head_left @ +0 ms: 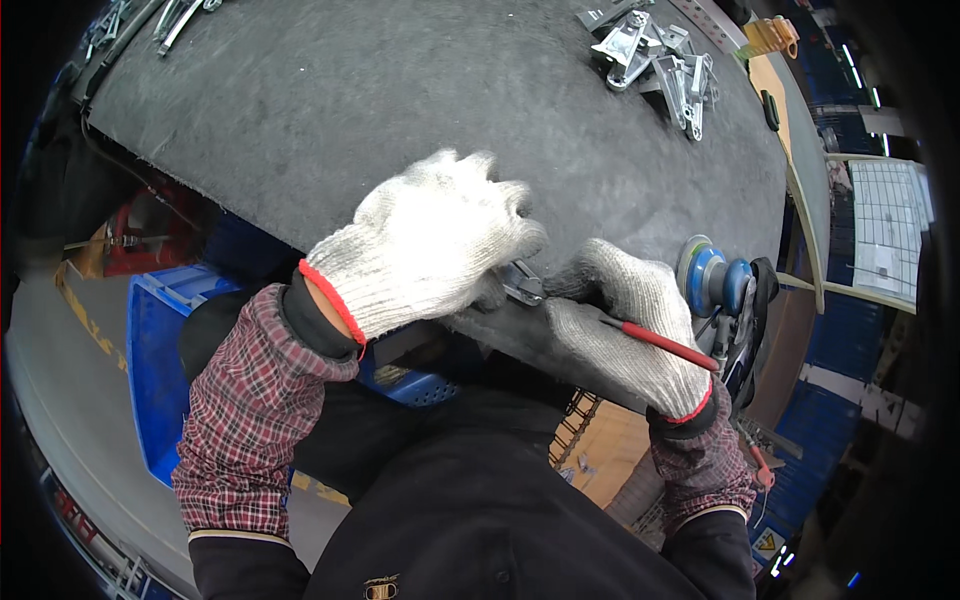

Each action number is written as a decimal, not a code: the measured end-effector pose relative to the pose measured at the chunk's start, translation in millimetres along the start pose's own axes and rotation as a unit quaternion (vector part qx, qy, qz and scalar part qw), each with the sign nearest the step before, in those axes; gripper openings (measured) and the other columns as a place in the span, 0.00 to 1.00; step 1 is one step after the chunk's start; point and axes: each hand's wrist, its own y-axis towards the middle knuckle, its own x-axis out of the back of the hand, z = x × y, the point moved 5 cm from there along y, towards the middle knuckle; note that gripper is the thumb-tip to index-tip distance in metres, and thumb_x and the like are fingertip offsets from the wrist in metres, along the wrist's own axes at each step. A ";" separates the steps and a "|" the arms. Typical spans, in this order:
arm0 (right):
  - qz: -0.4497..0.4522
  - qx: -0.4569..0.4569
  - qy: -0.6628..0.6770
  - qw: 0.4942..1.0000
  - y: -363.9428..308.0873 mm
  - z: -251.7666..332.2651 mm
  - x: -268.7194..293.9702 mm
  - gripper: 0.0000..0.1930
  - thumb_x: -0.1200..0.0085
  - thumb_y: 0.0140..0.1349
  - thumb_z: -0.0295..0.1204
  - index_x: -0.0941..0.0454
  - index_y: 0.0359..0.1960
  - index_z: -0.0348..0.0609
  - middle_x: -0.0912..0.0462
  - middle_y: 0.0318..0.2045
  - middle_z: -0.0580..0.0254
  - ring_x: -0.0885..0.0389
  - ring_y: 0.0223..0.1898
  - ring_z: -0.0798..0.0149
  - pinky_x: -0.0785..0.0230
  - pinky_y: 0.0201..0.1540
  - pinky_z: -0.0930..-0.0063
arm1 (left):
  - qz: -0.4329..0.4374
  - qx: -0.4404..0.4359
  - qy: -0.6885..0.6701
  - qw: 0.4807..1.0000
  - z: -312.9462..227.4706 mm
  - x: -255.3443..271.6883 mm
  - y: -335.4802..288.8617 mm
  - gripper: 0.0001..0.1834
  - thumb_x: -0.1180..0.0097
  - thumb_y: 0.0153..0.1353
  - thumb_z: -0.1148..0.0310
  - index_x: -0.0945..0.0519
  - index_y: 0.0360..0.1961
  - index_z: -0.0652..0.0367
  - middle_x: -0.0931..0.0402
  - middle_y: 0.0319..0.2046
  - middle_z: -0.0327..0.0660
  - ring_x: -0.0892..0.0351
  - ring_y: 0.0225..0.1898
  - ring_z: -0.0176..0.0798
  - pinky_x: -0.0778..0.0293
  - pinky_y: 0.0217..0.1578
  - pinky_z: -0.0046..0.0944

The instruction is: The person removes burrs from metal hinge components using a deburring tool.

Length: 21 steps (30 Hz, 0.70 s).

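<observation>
My left hand (430, 235), in a white knit glove with a red cuff edge, is closed around a small silver metal part (523, 284) at the near edge of the grey-topped table (330, 110). Most of that part is hidden by the fingers. Just to its right, my right hand (635, 325), gloved alike, grips a slim tool with a red handle (665, 345). The handle's end points back over the wrist; its working end is out of sight behind the glove, so I cannot tell its exact kind.
Silver metal brackets (660, 65) lie piled at the table's far right, with more metal parts (178, 22) at the far left. A blue round sander (712, 278) stands near the right edge. A blue bin (155, 380) sits below on the left, a cardboard box (605, 450) below on the right.
</observation>
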 end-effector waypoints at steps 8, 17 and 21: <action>0.002 0.012 -0.018 1.000 5.1 3.8 -0.8 0.09 0.32 0.69 0.30 0.14 0.46 0.40 0.10 0.32 0.48 0.06 0.34 0.50 0.16 0.40 0.60 | -0.035 -0.002 -0.019 0.999 1.0 -2.0 -3.4 0.25 0.16 0.52 0.53 0.09 0.50 0.48 0.16 0.55 0.37 0.16 0.57 0.49 0.13 0.57 0.51; -0.042 -0.026 0.030 0.998 -3.9 0.9 -5.1 0.09 0.30 0.69 0.29 0.12 0.46 0.38 0.08 0.34 0.49 0.05 0.35 0.55 0.16 0.41 0.63 | -0.027 -0.003 -0.010 1.000 1.6 -3.1 -3.0 0.26 0.17 0.53 0.52 0.09 0.50 0.49 0.16 0.57 0.38 0.16 0.58 0.51 0.14 0.56 0.53; -0.039 -0.018 0.012 0.999 -2.7 -1.0 -5.1 0.09 0.30 0.69 0.29 0.12 0.46 0.37 0.07 0.35 0.49 0.04 0.36 0.57 0.15 0.42 0.64 | -0.032 -0.010 -0.005 0.999 0.2 -3.2 -3.7 0.27 0.17 0.53 0.52 0.10 0.52 0.49 0.16 0.57 0.39 0.16 0.58 0.51 0.13 0.56 0.53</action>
